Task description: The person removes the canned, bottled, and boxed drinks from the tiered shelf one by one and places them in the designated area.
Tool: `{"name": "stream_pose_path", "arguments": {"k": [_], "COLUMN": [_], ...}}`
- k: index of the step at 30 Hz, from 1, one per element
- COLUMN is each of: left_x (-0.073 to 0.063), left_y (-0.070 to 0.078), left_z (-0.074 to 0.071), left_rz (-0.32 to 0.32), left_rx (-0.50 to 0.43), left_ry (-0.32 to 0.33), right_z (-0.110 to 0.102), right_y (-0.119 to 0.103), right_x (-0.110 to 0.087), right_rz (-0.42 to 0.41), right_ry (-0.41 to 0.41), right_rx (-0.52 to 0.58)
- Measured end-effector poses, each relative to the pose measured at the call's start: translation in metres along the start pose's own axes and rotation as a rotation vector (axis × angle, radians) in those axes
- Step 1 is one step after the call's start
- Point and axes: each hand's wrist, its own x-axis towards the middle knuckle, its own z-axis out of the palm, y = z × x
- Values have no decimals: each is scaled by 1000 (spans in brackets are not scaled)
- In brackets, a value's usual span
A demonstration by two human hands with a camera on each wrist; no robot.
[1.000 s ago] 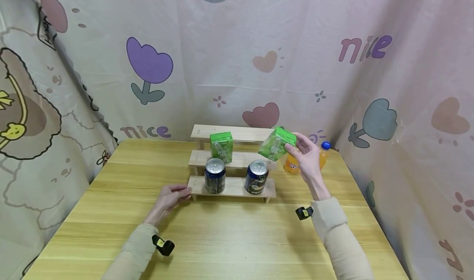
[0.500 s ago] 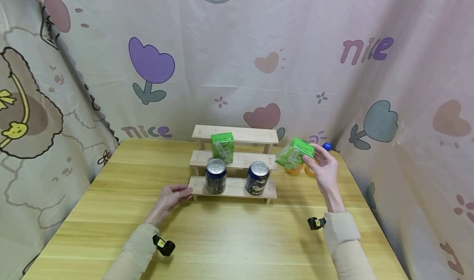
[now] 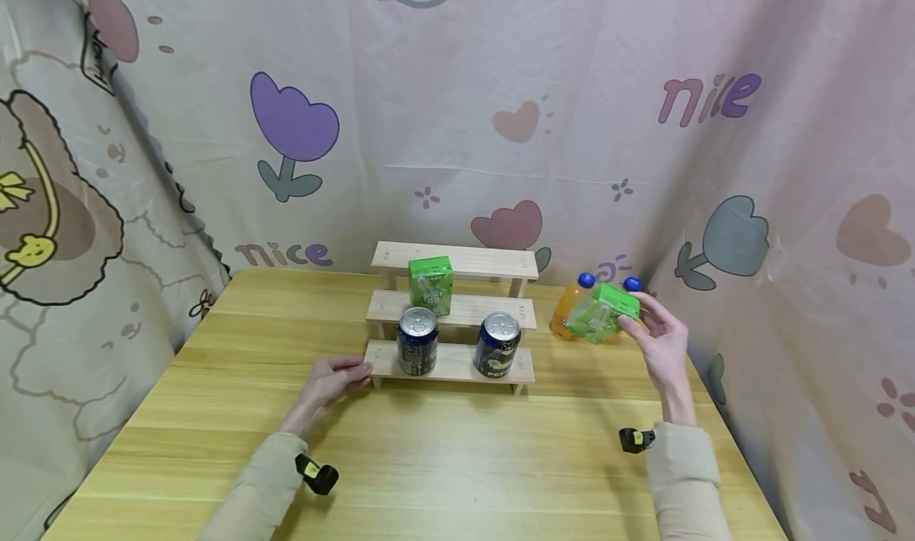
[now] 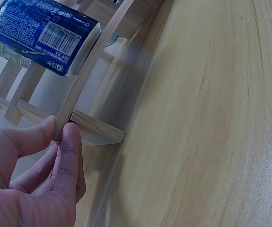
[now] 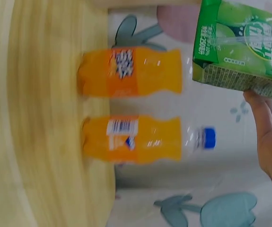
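Observation:
My right hand [image 3: 661, 342] holds a green juice carton [image 3: 603, 312] tilted in the air, right of the wooden three-step rack [image 3: 486, 311]. Behind that carton stand two orange soda bottles with blue caps; the right wrist view shows one bottle [image 5: 131, 139] in full and the other bottle [image 5: 136, 72] with its top hidden by the carton. With thumb and fingers my left hand [image 3: 329, 386] pinches the left end of the rack's lowest step, clearer in the left wrist view. On the middle step stands another green carton [image 3: 431, 285].
Two dark blue soda cans, a left can [image 3: 418, 341] and a right can [image 3: 497, 345], stand on the lowest step. The top step [image 3: 457, 260] rises at the back. A patterned curtain [image 3: 429, 112] hangs behind the wooden table [image 3: 457, 461].
My right hand has carried the green carton rightward and slightly down, away from the rack to in front of the bottles. My left hand keeps its place on the rack.

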Motion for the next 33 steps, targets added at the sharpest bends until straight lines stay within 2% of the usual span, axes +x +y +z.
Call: {"name": "stream_pose_path", "arguments": {"k": [10,20,28,33], "left_x": [-1,0,0,-1], "left_y": [0,-1,-1,-1], "left_z": [1,0,1,2], "left_rz": [8,12,3,9], "left_rx": [2,6,8,0], "left_ry": [10,6,7,5], "right_z": [-27,-49,-64,-71], "right_y": [14,24,35,40], "right_x": [-5,-13,-15,-14], "right_rz": [30,103,81,100], "right_ry": [23,48,17,0], "right_rx": [-68,-167,-273,-319]}}
